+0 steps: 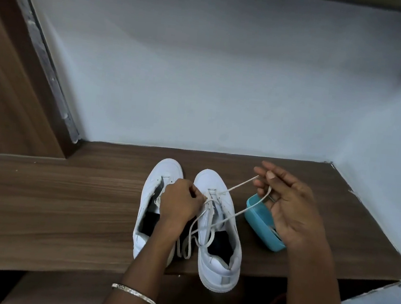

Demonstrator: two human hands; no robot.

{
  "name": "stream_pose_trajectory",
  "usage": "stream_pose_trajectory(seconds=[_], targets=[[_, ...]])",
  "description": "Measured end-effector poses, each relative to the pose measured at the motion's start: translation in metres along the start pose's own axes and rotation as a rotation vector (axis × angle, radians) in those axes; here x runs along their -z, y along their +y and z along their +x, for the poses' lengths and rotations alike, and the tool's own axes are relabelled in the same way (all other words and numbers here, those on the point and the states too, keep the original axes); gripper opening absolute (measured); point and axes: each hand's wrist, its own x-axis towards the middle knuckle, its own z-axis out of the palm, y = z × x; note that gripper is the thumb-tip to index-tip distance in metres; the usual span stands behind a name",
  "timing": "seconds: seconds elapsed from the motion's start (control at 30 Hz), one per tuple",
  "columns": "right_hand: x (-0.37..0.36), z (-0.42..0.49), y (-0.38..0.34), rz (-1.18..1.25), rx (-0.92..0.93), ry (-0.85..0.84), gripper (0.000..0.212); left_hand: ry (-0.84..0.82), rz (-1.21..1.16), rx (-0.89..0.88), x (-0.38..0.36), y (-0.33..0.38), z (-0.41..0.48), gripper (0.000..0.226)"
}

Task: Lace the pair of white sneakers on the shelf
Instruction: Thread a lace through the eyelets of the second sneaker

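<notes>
Brown shelf [65,199] has open room at left; right sneaker [221,228] overhangs its front edge. Your left grip [180,200] and right grip [292,211] pinch the lace [240,184].

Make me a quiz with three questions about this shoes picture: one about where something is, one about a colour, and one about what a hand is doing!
1. Where is the blue plastic tub?
A. Inside a sneaker
B. On the brown wooden shelf, right of the white sneakers
C. On the floor

2. What colour is the thin shoelace?
A. White
B. Red
C. Black

3. What is the right hand doing?
A. Resting flat on the shelf
B. Holding a sneaker's heel
C. Pinching the shoelace up in the air

Answers:
1 B, the tub sits on the shelf beside the right-hand sneaker.
2 A, it matches the sneakers.
3 C, the shoelace runs from an eyelet up to its fingers.
</notes>
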Motion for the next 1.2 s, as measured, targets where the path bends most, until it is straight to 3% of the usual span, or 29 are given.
stream_pose_trajectory(seconds=[0.07,0.13,0.37,0.53,0.57,0.63,0.73,0.83,0.9,1.0,1.07,1.13,1.2], targets=[[0.005,-0.007,-0.013,0.062,0.043,-0.022,0.029,-0.009,0.02,-0.01,0.006,0.0,-0.004,0.01],[0.011,-0.014,-0.025,0.142,0.06,-0.032,0.037,0.002,0.107,-0.042,0.013,0.003,-0.007,0.018],[0.028,-0.028,-0.068,0.295,0.154,-0.045,0.059,0.141,0.876,-0.171,0.045,0.021,-0.02,0.022],[0.025,-0.03,-0.098,0.32,0.218,-0.056,0.057,0.103,0.989,-0.127,0.066,0.027,-0.035,0.023],[0.022,-0.03,-0.102,0.324,0.219,-0.061,0.058,0.098,0.922,-0.139,0.068,0.027,-0.036,0.023],[0.013,-0.031,-0.107,0.346,0.205,-0.073,0.063,0.025,0.55,-0.194,0.069,0.033,-0.038,0.023],[-0.005,-0.034,-0.108,0.412,0.165,-0.095,0.065,-0.273,-0.104,-0.272,0.064,0.055,-0.052,0.019],[-0.025,-0.037,-0.105,0.471,0.13,-0.121,0.057,-0.566,-0.398,-0.317,0.053,0.082,-0.077,0.049],[-0.037,-0.039,-0.103,0.515,0.1,-0.138,0.056,-0.662,-0.512,-0.347,0.042,0.092,-0.089,0.052],[-0.052,-0.044,-0.101,0.57,0.044,-0.145,0.054,-0.605,-0.608,-0.375,0.028,0.097,-0.097,0.034],[-0.057,-0.046,-0.101,0.606,0.009,-0.143,0.051,-0.419,-0.656,-0.344,0.024,0.097,-0.1,0.018],[-0.059,-0.05,-0.103,0.637,-0.016,-0.15,0.048,-0.22,-0.723,-0.275,0.028,0.095,-0.101,0.018],[-0.059,-0.055,-0.105,0.654,-0.034,-0.165,0.046,-0.259,-0.857,-0.16,0.04,0.093,-0.102,0.02]])
